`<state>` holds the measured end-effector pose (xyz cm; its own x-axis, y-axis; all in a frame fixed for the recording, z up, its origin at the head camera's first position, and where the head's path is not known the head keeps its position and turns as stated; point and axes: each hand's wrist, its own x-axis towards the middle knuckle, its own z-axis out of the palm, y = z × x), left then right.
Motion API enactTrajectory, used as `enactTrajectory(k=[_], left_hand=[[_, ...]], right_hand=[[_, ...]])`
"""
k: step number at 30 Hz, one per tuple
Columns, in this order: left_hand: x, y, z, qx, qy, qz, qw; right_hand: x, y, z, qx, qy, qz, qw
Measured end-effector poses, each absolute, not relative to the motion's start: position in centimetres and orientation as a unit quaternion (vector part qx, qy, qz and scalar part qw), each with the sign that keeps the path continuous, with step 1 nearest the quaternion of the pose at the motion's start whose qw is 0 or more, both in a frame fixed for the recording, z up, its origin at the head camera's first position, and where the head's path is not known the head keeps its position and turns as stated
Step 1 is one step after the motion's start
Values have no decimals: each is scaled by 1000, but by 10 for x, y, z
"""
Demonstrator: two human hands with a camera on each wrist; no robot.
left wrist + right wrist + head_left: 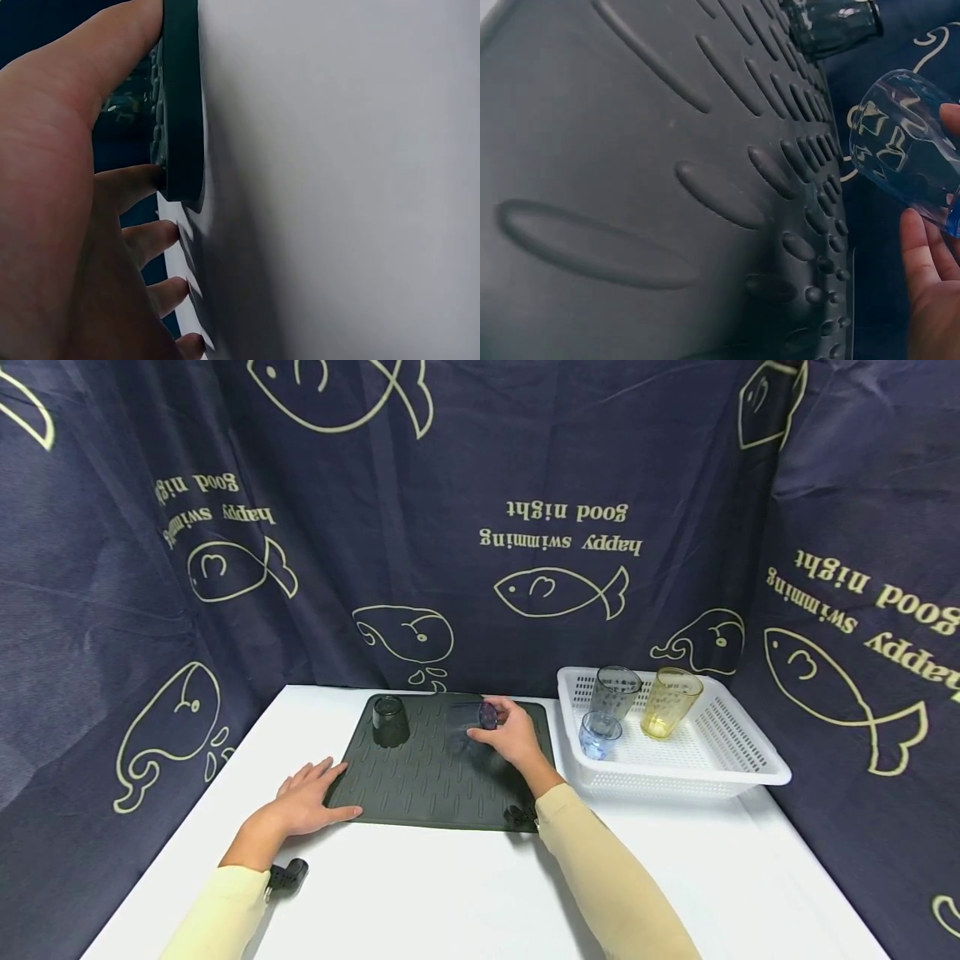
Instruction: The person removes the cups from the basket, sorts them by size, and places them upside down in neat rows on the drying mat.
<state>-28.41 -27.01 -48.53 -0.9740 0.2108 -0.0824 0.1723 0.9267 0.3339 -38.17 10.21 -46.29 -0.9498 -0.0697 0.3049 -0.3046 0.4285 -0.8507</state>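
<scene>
My right hand point(516, 737) holds a clear bluish drinking glass point(487, 716) over the right half of a dark grey ridged mat point(427, 789). The glass lies tilted on its side, its base toward the hand; in the right wrist view its open mouth point(881, 124) points away from the fingers point(919, 251), above the mat. My left hand point(307, 802) rests at the mat's front left corner, fingers spread, thumb and forefinger touching the mat's edge point(182, 97). The other left fingertips point(171, 289) reach the white table. A dark grey glass point(391, 723) stands upside down on the mat's far left.
To the right of the mat, a white perforated plastic basket point(675, 778) holds a grey patterned glass point(617, 693), a yellow glass point(672, 703) and a small light blue glass point(600, 737). A dark blue curtain point(465, 527) with fish drawings hangs behind the white table point(427, 893).
</scene>
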Motion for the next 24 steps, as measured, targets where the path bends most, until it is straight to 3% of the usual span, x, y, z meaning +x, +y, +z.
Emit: enactTrajectory(k=[24], left_hand=[[-284, -271, -482, 87, 980, 159, 75]], right_hand=[[-409, 72, -466, 112, -868, 477, 83]])
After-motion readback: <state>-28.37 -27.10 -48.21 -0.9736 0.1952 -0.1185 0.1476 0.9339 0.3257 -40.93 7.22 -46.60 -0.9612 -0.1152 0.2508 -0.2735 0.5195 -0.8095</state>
